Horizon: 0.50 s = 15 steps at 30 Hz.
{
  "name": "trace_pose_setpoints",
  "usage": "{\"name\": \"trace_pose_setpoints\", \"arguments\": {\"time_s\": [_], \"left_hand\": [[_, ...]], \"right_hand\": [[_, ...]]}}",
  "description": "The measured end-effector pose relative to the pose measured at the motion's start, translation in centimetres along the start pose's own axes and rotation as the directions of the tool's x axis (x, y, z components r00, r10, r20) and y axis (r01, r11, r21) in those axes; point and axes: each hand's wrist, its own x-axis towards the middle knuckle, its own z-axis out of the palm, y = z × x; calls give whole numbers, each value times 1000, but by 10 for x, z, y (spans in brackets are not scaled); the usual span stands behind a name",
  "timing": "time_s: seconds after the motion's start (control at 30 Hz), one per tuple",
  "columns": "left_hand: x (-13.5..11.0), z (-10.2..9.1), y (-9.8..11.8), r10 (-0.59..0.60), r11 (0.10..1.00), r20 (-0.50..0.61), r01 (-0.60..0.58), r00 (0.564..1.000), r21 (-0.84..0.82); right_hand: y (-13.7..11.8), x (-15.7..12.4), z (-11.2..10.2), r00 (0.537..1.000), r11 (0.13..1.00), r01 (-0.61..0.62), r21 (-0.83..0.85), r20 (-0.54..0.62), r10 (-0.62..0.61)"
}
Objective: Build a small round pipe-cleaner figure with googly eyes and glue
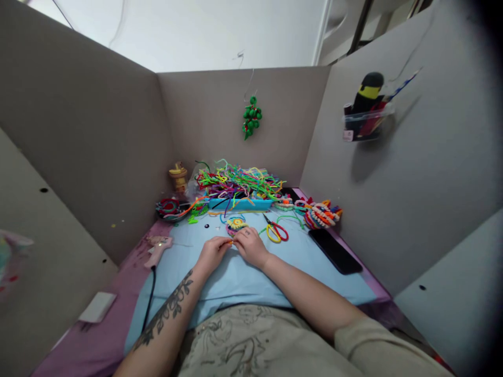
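My left hand (216,252) and my right hand (251,247) meet over the middle of the light blue sheet. Between their closed fingertips is a small orange piece (231,242), seemingly pipe cleaner; most of it is hidden by the fingers. Just beyond them lies a round coiled pipe-cleaner piece (237,224) with yellow on top and pink and blue at its edge, partly covered by my right hand. To the right of my right hand, scissors (276,230) with one yellow and one red handle rest with their blades apart.
A blue tray (239,204) heaped with pipe cleaners (243,180) stands at the back. At left are a pink glue gun (159,250) with its cord and a dark bowl (172,212). A black phone (335,252) and a colourful pipe-cleaner bundle (320,214) lie right. Grey panels (243,86) enclose the table.
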Motion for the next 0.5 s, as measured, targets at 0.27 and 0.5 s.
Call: {"name": "trace_pose_setpoints", "arguments": {"time_s": [0.27, 0.5], "left_hand": [[0, -1, 5, -29, 999, -21, 28, 999, -27], [-3, -4, 9, -83, 997, -121, 82, 989, -7]], "right_hand": [[1, 2, -3, 998, 996, -49, 72, -22, 51], [51, -5, -46, 800, 795, -593, -130, -214, 561]]}}
